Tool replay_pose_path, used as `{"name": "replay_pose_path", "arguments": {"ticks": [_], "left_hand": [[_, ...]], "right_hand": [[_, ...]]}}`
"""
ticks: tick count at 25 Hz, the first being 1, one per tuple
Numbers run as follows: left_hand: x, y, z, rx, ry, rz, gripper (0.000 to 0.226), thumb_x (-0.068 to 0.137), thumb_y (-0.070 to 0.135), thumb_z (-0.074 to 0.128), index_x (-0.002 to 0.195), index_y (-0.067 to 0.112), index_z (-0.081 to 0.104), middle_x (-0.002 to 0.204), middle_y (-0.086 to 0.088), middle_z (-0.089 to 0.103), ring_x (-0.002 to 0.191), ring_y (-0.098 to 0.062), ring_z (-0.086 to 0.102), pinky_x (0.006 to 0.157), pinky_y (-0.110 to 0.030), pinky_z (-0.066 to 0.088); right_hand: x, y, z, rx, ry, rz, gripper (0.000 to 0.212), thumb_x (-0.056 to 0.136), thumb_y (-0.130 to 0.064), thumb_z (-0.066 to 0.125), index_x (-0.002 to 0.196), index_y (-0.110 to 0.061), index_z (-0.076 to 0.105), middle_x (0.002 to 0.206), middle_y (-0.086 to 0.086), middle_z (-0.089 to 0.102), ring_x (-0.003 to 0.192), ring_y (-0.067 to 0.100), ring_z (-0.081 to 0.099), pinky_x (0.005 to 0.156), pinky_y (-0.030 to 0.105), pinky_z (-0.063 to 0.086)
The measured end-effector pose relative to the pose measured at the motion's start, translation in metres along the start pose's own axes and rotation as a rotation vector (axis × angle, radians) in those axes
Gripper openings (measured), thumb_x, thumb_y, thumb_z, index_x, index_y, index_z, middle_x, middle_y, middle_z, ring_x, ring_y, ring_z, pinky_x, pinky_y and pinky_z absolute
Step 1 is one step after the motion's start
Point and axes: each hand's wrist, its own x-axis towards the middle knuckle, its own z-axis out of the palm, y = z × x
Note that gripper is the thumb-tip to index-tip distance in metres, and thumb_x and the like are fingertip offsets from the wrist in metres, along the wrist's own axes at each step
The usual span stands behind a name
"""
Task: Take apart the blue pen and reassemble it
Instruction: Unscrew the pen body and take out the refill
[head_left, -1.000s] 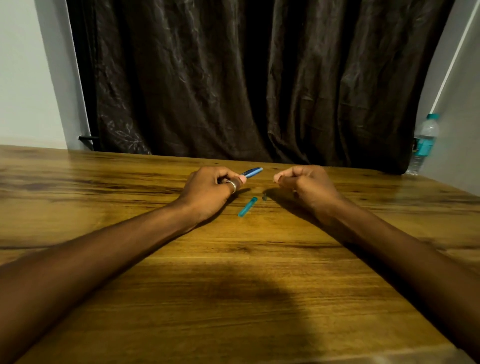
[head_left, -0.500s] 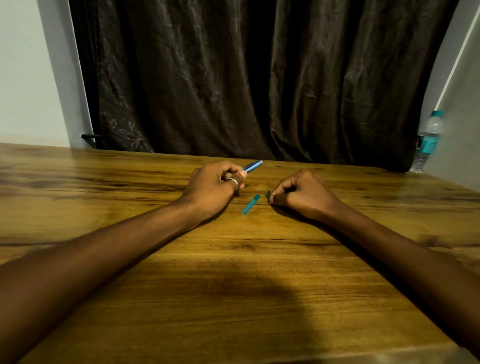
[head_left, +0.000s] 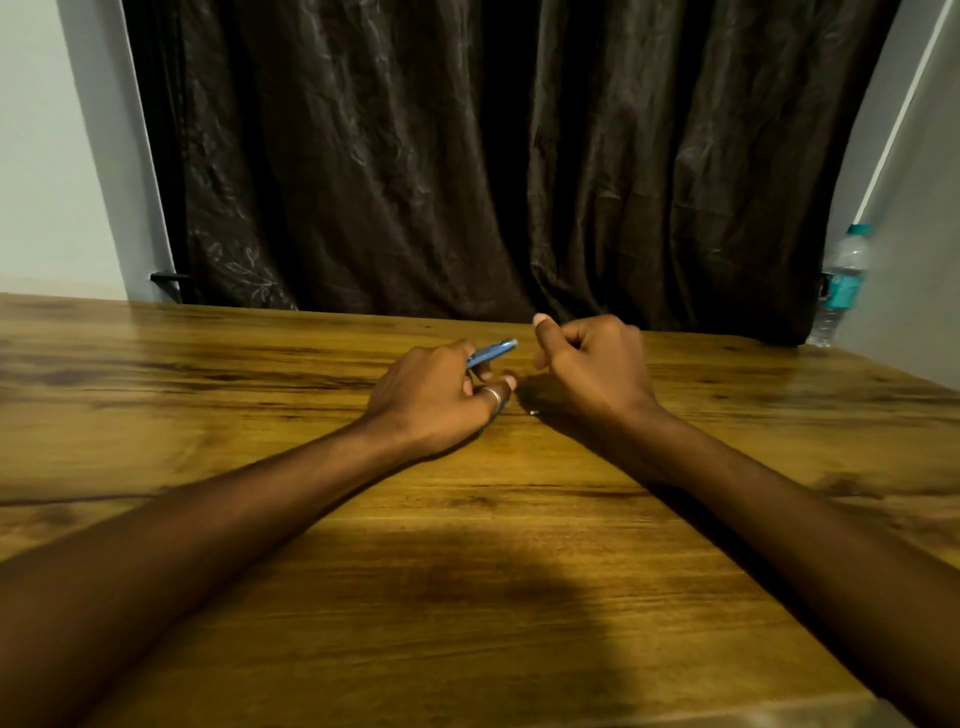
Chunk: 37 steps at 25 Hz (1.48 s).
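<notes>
Right hand (head_left: 592, 364) now raised, loosely curled; left hand (head_left: 436, 397) gripping blue pen (head_left: 492, 353) above wooden table (head_left: 208, 395).

Blue pen barrel (head_left: 491, 354): slim, glossy blue, lighter highlight along its upper side. Only the far end shows, sticking out past the fingers of the left hand (head_left: 434, 397), which is closed around the rest. Barrel tilted, exposed end pointing up and to the right, raised off the worktop (head_left: 208, 374). Its tip looks pale; detail too blurred to read. Second pen part, teal sliver (head_left: 500, 408): just visible at the edge of the left hand by the ringed finger, low near the worktop, mostly hidden; shape and contact cannot be told. Small pale speck (head_left: 533, 412) lies on the worktop just right of that; too small to identify.
</notes>
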Motion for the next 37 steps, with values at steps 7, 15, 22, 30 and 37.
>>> {"name": "replay_pose_path", "arguments": {"ticks": [7, 15, 22, 30, 37], "left_hand": [[-0.002, -0.001, -0.002, 0.154, -0.116, -0.041, 0.043, 0.07, 0.073, 0.062, 0.065, 0.03, 0.06, 0.059, 0.011, 0.063, 0.059, -0.008, 0.059, 0.054, -0.026, 0.047], [-0.001, -0.006, -0.011, 0.057, -0.175, -0.103, 0.016, 0.082, 0.043, 0.068, 0.083, 0.027, 0.07, 0.066, 0.005, 0.069, 0.063, -0.013, 0.065, 0.057, -0.035, 0.055], [0.006, -0.015, -0.016, -0.086, -0.265, -0.125, 0.006, 0.082, 0.035, 0.075, 0.08, 0.032, 0.07, 0.072, 0.01, 0.072, 0.069, -0.006, 0.068, 0.057, -0.029, 0.054], [0.014, -0.027, -0.043, -0.237, -0.245, -0.107, 0.009, 0.091, 0.029, 0.071, 0.083, 0.027, 0.073, 0.064, 0.015, 0.066, 0.061, 0.001, 0.059, 0.056, -0.02, 0.042], [0.014, -0.026, -0.054, -0.384, -0.268, -0.175, 0.012, 0.095, 0.024, 0.066, 0.102, 0.02, 0.074, 0.088, 0.002, 0.071, 0.079, -0.011, 0.063, 0.068, -0.025, 0.047]], "right_hand": [[0.033, -0.028, 0.013, -0.053, -0.008, -0.016, 0.05, 0.093, -0.05, 0.051, 0.066, -0.014, 0.073, 0.056, -0.001, 0.067, 0.059, 0.017, 0.065, 0.06, 0.039, 0.054], [0.026, -0.01, 0.017, -0.173, -0.023, -0.13, 0.049, 0.094, -0.048, 0.051, 0.057, -0.018, 0.061, 0.052, -0.005, 0.057, 0.053, 0.012, 0.055, 0.051, 0.028, 0.036], [0.016, -0.011, 0.02, -0.196, -0.068, -0.113, 0.043, 0.093, -0.047, 0.057, 0.058, -0.024, 0.064, 0.05, -0.01, 0.058, 0.049, 0.004, 0.054, 0.044, 0.022, 0.032], [0.016, -0.014, 0.011, 0.056, -0.154, -0.055, 0.023, 0.092, -0.033, 0.066, 0.074, -0.022, 0.076, 0.069, -0.014, 0.07, 0.069, -0.003, 0.064, 0.061, 0.018, 0.046], [0.005, -0.026, 0.013, 0.51, -0.341, 0.077, 0.014, 0.087, -0.004, 0.073, 0.095, -0.014, 0.079, 0.084, -0.005, 0.076, 0.074, -0.005, 0.069, 0.065, 0.009, 0.051]]}}
